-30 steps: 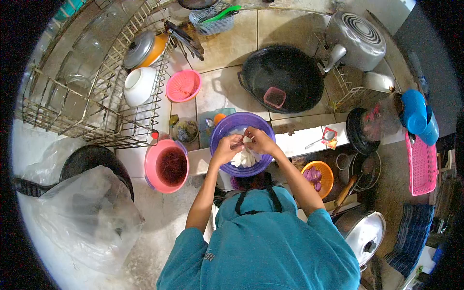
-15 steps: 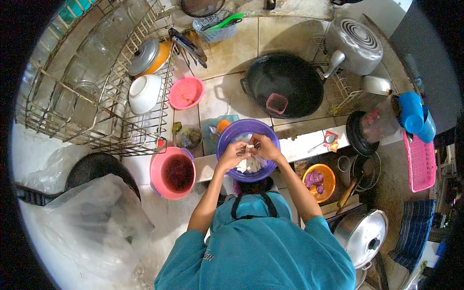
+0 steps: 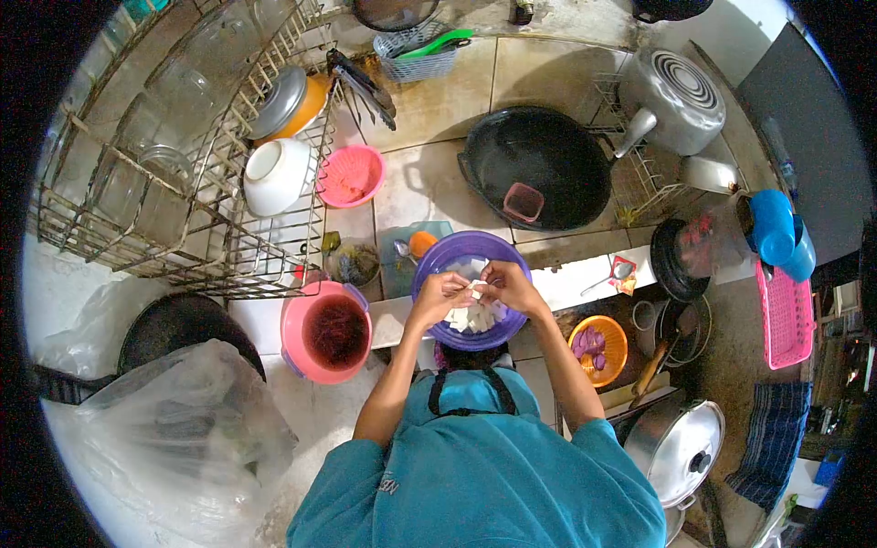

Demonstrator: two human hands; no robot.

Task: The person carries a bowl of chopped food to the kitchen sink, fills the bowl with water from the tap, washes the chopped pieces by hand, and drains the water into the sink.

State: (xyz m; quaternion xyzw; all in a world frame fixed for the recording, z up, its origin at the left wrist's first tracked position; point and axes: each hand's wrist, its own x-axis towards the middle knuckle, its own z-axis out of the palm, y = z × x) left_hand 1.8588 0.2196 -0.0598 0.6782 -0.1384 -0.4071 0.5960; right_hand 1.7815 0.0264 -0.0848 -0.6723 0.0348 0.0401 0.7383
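Both hands meet above a purple basin point(image 3: 427, 315) that holds white pieces point(image 3: 473, 317). My left hand point(image 3: 445, 294) has its fingers pinched on a small white piece. My right hand point(image 3: 508, 287) closes on the same white piece from the other side, its fingertips touching those of the left. The piece point(image 3: 475, 288) is small and partly hidden by the fingers. Left of the basin sits a pink bucket point(image 3: 296, 334) with dark reddish contents. To the right, an orange basket point(image 3: 620, 354) holds purple pieces.
A black wok point(image 3: 548, 155) with a small pink container lies behind the basin. A wire rack point(image 3: 196, 233) with bowls stands at left, near a plastic bag point(image 3: 174, 438). At right are a kettle point(image 3: 681, 100), a lidded pot point(image 3: 676, 447) and a pink basket point(image 3: 784, 320).
The view has shifted slightly. My hands stay together over the purple basin, and their fingers have changed position a little around the white piece.
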